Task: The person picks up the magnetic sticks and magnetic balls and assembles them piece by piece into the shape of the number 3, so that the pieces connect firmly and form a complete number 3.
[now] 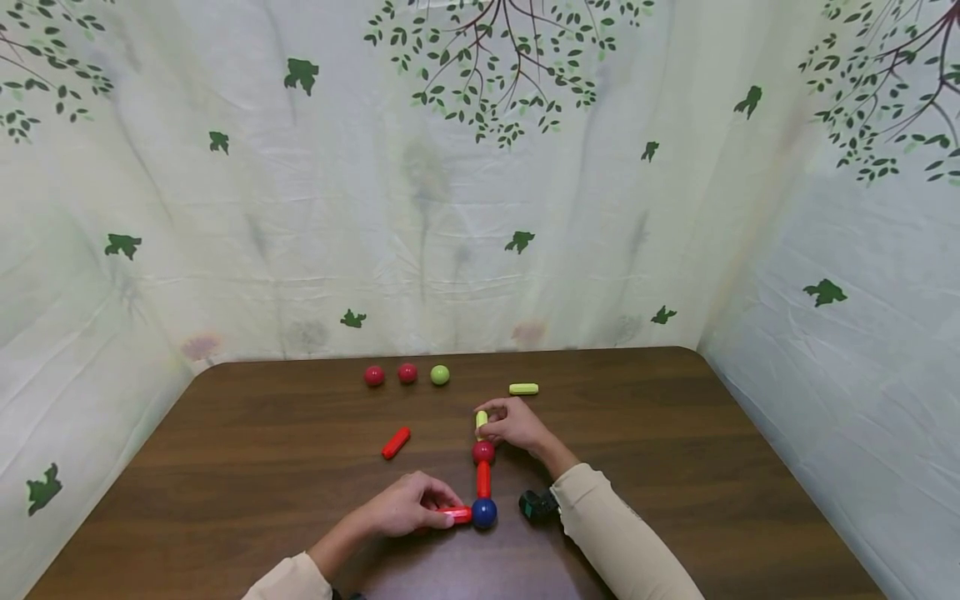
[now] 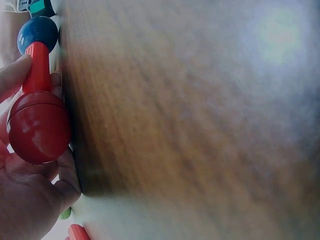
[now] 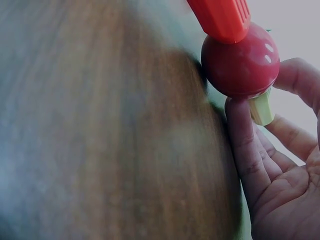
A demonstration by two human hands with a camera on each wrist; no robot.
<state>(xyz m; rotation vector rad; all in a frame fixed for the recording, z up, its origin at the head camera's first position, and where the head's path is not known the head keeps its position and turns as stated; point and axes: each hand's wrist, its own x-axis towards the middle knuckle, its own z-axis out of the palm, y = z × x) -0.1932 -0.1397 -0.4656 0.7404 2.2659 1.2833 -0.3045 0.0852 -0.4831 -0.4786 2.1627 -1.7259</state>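
In the head view, a joined toy piece lies on the table. Its blue ball [image 1: 484, 513] carries one red rod [image 1: 483, 481] leading away to a red ball [image 1: 483, 452]. A second red rod [image 1: 459, 515] runs left from the blue ball, and my left hand [image 1: 405, 506] grips it. The left wrist view shows another red ball [image 2: 40, 127] at that rod's near end, within the fingers. At the far end, my right hand [image 1: 516, 423] pinches a yellow-green rod [image 1: 482, 419] that meets the far red ball; whether it is fully seated I cannot tell.
Beyond the hands, two loose red balls [image 1: 374, 376] and a green ball [image 1: 439, 375] sit in a row near the table's back edge. A loose yellow-green rod [image 1: 523, 388] lies back right, a loose red rod [image 1: 396, 442] left of the piece. Leaf-printed curtains [image 1: 465, 275] surround the table.
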